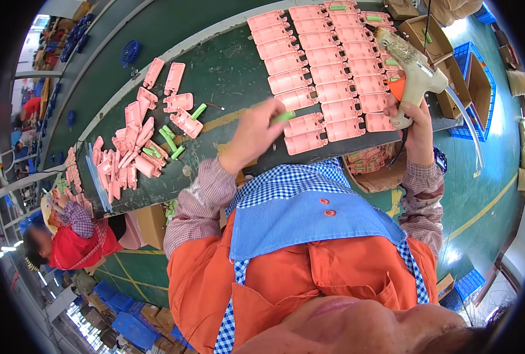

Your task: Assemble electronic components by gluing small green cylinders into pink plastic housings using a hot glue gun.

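Note:
My left hand (253,135) is closed on a green cylindrical battery (284,117), just above the near-left end of the laid-out pink plastic shells (333,88). Those shells lie side by side in several columns on the dark table; a few at the far right have green batteries in them. My right hand (415,127) is wrapped round the handle of a whitish glue gun (417,79). Its stained nozzle points toward the far left, over the right-hand column. From the gun's rear a long translucent glue stick (468,115) hangs over the table's edge.
Left on the table (215,65) are a heap of loose pink shells (126,150), several green batteries (169,138) and translucent bluish sticks (97,177). Cardboard boxes (454,88) and a blue crate (487,112) stand right. An open carton (377,183) sits below the edge. A co-worker (79,239) works far left.

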